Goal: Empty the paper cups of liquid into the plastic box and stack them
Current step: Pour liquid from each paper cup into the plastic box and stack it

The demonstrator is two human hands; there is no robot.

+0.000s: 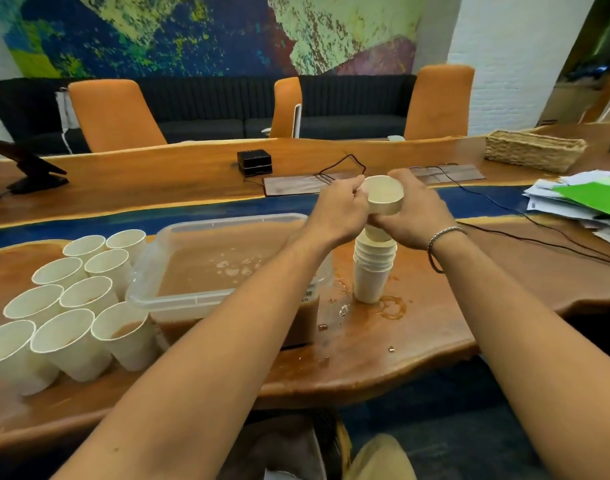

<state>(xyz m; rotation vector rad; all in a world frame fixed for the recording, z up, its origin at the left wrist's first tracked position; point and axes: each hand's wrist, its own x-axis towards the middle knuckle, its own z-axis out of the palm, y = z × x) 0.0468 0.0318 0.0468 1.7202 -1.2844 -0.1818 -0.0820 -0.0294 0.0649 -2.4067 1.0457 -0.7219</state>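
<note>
Left hand (338,213) and right hand (414,216) curl round a cup (383,195) atop the stack (371,271), hiding the join. Box (227,265) just left, corner behind a forearm. Other cups (74,306) beyond, one cut off.

The left forearm (227,341) and the right forearm (521,323) are bare all the way down to the left hand (338,209) and the right hand (414,209). On the right wrist is a silver-coloured chain bracelet (447,233) of small woven links, just behind the hand. Beside it, a little further up the same forearm, is a thin dark band (433,263), plain and narrow. At the bottom edge shows a leg in light tan trousers (383,459).
</note>
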